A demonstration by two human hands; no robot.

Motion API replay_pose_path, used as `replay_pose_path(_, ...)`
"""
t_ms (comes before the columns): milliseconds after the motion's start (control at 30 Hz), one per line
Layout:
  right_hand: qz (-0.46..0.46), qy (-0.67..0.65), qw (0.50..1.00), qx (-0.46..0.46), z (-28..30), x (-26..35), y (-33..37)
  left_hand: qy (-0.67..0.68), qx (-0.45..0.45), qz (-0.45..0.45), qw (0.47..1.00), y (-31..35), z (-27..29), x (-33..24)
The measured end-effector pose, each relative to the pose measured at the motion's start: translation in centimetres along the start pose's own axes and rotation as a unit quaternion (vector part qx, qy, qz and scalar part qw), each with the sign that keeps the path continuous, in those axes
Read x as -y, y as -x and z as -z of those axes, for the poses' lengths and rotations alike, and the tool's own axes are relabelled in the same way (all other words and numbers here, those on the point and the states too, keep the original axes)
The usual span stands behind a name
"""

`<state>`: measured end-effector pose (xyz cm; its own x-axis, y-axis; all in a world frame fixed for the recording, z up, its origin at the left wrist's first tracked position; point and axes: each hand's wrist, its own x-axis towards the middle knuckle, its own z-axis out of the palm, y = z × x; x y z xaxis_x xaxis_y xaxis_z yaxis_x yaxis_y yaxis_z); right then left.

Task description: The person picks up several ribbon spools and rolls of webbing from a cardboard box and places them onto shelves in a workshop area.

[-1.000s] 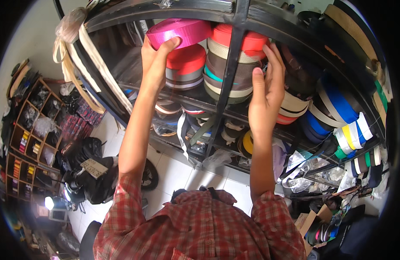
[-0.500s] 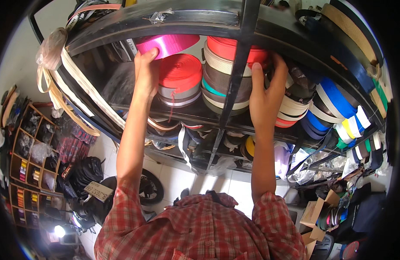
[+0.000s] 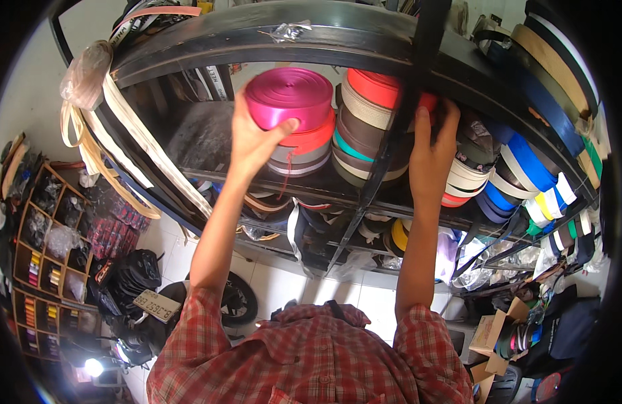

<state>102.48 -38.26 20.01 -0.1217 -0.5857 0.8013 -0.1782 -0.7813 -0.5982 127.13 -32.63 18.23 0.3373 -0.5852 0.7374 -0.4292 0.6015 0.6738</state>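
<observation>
Magenta webbing roll [image 3: 289,99] near twelve o'clock: saw it pinched between thumb and fingers of the left hand [image 3: 255,143], over a red roll [image 3: 318,137]. Saw the right hand [image 3: 432,161] at two, thumb parted from fingers beside a second red roll [image 3: 373,81]; could not tell gripping from touching. Noted scuffed black shelf [image 3: 206,135] at ten, white tiles [image 3: 274,281] near seven, motorcycle [image 3: 139,276] at eight, wooden rack [image 3: 44,286] at nine.
</observation>
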Motion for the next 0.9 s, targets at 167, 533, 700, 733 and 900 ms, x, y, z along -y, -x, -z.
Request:
replay_pose_path(167, -0.007, 0.012, 1.000, -0.006, 0.2, 1.1, -0.1, -0.088, -0.019, 0.010, 0.996, 0.9, -1.2, 2.1)
replay_pose_path(533, 0.005, 0.045, 0.999, 0.020, 0.6, 1.0, 0.1, -0.071, 0.007, 0.019, 0.997, 1.4, -0.4, 3.0)
replay_pose_path(700, -0.015, 0.073, 0.997, 0.031, 0.0, 2.9, 1.4, -0.056, 0.032, 0.015, 0.998, 1.3, 1.2, 3.8)
replay_pose_path(733, -0.018, 0.075, 0.996, 0.038, -0.2, 3.3, 1.8, -0.043, 0.027, 0.009, 0.999, 1.4, 1.6, 3.8)
replay_pose_path(900, -0.015, 0.078, 0.996, 0.034, 0.4, 3.5, 4.1, 0.065, 0.018, 0.012, 0.998, 2.0, 2.0, 3.6)
